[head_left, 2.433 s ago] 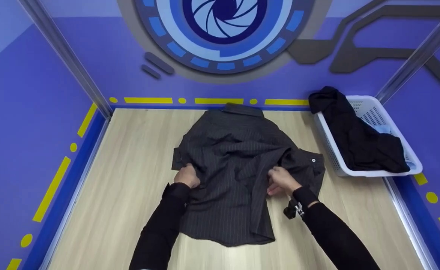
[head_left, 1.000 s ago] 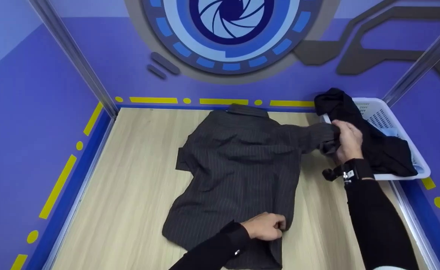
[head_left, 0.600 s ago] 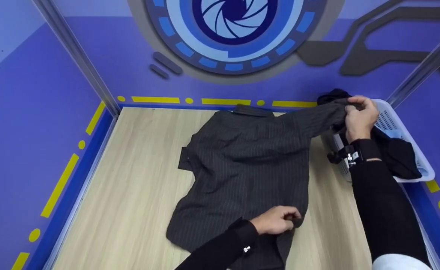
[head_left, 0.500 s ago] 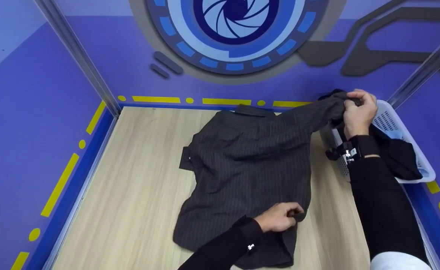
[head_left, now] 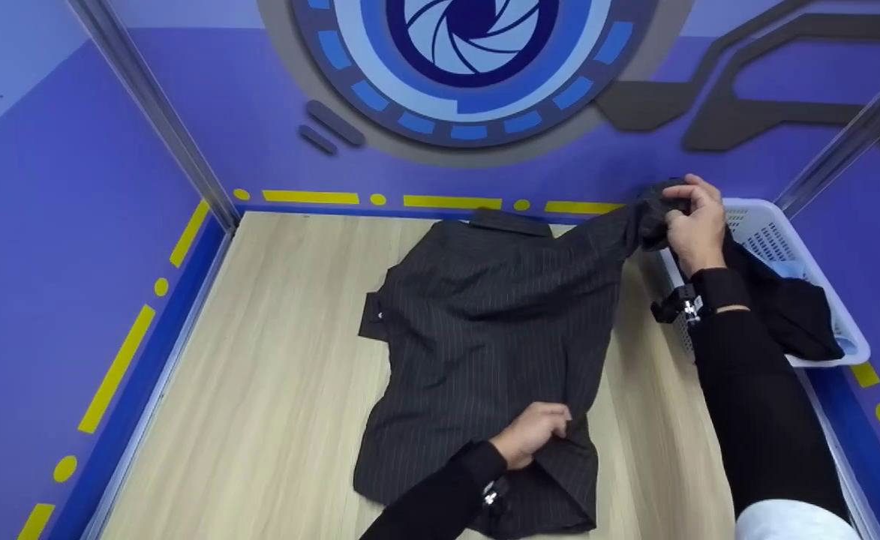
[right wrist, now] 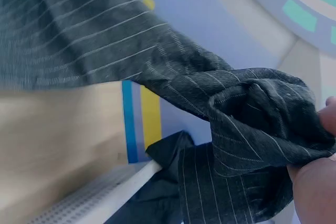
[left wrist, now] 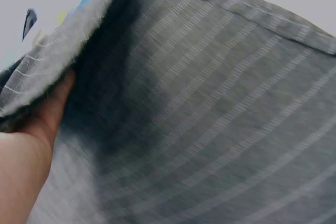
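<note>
A dark pinstriped shirt point(head_left: 477, 322) lies spread on the wooden table, its collar point(head_left: 511, 223) toward the back wall. My right hand point(head_left: 698, 225) pinches the end of its right-side sleeve, lifted off the table beside the basket; in the right wrist view the bunched sleeve point(right wrist: 257, 114) hangs from thumb and finger. Low on the shirt, my left hand point(head_left: 531, 435) grips the right side edge and folds it inward. In the left wrist view the thumb point(left wrist: 55, 103) is under a raised flap of striped cloth. The other cuff point(head_left: 372, 316) rests flat at the left.
A white perforated basket point(head_left: 773, 225) stands at the right back corner, with black clothing point(head_left: 792, 315) draped in it and a light blue piece beneath. Blue panels point(head_left: 207, 112) enclose the table point(head_left: 259, 337) at the back and sides.
My right hand took up the sleeve and raised it toward the back, then drew it slightly left. My left hand moved to the lower right edge and has just pulled it inward.
</note>
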Action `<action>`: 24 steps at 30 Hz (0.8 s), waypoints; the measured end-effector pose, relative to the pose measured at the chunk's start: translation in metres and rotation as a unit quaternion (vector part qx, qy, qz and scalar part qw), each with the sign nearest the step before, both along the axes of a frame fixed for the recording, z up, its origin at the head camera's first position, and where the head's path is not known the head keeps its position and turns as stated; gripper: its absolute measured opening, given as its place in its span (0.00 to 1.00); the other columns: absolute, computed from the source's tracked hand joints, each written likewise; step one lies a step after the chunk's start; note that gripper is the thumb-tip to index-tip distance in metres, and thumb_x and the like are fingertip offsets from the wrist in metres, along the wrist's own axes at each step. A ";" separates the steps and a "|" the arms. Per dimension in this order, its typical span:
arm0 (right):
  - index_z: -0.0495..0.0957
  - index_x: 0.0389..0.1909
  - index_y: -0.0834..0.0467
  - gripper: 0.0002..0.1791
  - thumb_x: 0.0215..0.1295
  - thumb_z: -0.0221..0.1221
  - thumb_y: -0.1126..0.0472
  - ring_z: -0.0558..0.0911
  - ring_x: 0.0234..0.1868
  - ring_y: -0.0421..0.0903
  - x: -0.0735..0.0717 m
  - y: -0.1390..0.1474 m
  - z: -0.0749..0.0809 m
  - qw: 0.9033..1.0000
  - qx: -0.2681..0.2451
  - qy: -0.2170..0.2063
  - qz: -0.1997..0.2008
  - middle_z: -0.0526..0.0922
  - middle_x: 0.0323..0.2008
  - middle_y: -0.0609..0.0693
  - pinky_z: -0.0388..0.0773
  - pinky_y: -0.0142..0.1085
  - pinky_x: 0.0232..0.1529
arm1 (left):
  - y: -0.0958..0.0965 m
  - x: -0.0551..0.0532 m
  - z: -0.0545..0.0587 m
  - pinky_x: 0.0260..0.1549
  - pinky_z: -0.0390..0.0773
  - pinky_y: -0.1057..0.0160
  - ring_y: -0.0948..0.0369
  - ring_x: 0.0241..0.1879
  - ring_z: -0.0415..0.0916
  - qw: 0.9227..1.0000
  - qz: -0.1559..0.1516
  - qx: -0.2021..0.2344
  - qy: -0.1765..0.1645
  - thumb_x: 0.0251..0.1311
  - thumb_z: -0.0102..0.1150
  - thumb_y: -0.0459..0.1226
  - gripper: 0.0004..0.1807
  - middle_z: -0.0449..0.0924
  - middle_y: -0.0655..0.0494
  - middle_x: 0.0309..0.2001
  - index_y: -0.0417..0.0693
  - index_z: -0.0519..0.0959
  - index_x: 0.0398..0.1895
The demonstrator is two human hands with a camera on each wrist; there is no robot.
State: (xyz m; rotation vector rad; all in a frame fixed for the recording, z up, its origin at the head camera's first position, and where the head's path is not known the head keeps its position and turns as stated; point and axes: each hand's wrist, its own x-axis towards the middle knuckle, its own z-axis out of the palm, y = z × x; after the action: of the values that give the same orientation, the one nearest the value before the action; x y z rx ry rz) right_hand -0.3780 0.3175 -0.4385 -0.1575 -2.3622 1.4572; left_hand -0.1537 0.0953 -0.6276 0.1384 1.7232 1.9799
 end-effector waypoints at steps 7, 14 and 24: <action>0.76 0.57 0.74 0.23 0.60 0.47 0.78 0.55 0.80 0.53 0.000 0.003 -0.001 0.999 0.045 0.009 0.015 0.60 0.77 0.60 0.48 0.29 0.76 | -0.027 0.005 -0.014 0.28 0.65 0.71 0.65 0.27 0.62 0.991 0.011 0.096 -0.097 0.42 0.44 0.25 0.13 0.60 0.63 0.22 0.52 0.57 0.17; 0.74 0.62 0.74 0.28 0.58 0.47 0.78 0.55 0.80 0.50 -0.003 -0.008 0.020 0.997 0.042 0.059 0.023 0.59 0.78 0.58 0.48 0.24 0.73 | -0.027 -0.009 -0.012 0.41 0.69 0.69 0.67 0.37 0.70 0.995 0.022 -0.087 0.035 0.57 0.57 0.31 0.10 0.75 0.65 0.32 0.50 0.71 0.20; 0.80 0.53 0.74 0.21 0.57 0.56 0.73 0.63 0.76 0.54 -0.005 -0.031 0.030 0.988 0.072 0.124 0.057 0.66 0.73 0.62 0.55 0.30 0.74 | -0.008 -0.026 0.000 0.73 0.62 0.63 0.54 0.75 0.63 0.934 -0.091 -0.329 0.109 0.62 0.67 0.52 0.44 0.68 0.47 0.74 0.39 0.67 0.75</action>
State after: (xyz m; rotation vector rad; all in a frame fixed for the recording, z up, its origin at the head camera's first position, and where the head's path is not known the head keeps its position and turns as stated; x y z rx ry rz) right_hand -0.3828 0.2861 -0.4087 0.1894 -2.2897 1.2670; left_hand -0.1793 0.0878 -0.6274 0.2755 2.3265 1.2056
